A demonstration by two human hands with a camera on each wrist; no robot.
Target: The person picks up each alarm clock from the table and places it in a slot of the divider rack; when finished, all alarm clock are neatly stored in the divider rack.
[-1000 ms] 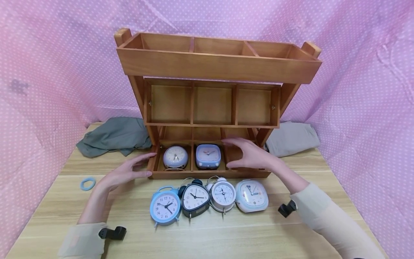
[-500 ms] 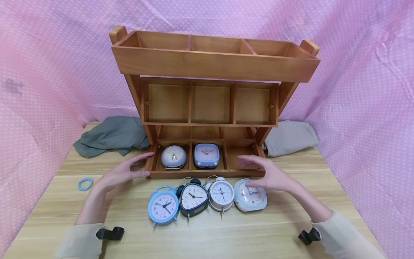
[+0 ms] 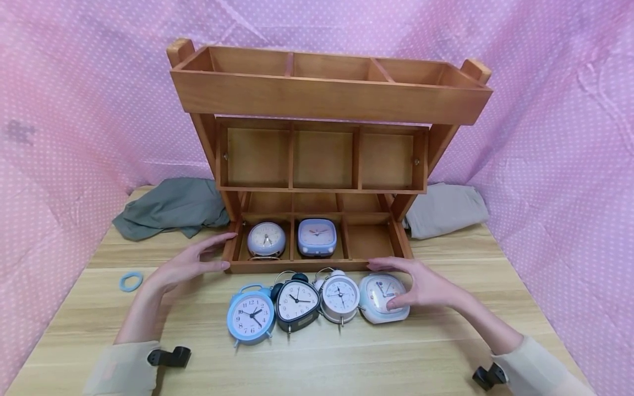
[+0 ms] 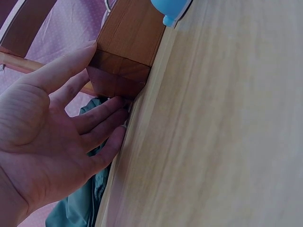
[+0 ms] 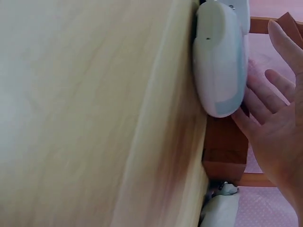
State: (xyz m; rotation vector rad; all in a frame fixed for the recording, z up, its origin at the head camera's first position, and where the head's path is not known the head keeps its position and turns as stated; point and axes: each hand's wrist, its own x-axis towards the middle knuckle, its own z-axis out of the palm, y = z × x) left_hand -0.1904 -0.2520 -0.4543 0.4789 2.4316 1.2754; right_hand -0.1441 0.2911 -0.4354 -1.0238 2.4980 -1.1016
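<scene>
My left hand (image 3: 184, 268) is at the left end of the wooden shelf rack (image 3: 327, 267), its thumb and fingers loosely spread around the bottom tray's corner (image 4: 120, 73). Over the white and pale blue alarm clock (image 3: 378, 308) hovers my right hand (image 3: 421, 281), fingers parted, not gripping it. In the right wrist view that clock (image 5: 220, 61) stands beside the spread fingers. To its left are a white twin-bell clock (image 3: 340, 297), a black triangular clock (image 3: 297, 302) and a blue round clock (image 3: 251, 316). A round lavender clock (image 3: 266, 240) and a square blue-violet clock (image 3: 317, 237) sit in the bottom tray's left and middle compartments.
The rack's upper tray (image 3: 327, 99) and middle tray (image 3: 292, 191) rise above the bottom one. A dark green cloth (image 3: 173, 209) lies at the left, a grey cloth (image 3: 446, 212) at the right. Near my left wrist is a blue ring (image 3: 131, 281). Pink dotted fabric (image 3: 99, 110) hangs behind.
My right hand has moved from the bottom tray's right compartment, back toward the front and right, to the white and pale blue clock. The left hand stays at the rack's end.
</scene>
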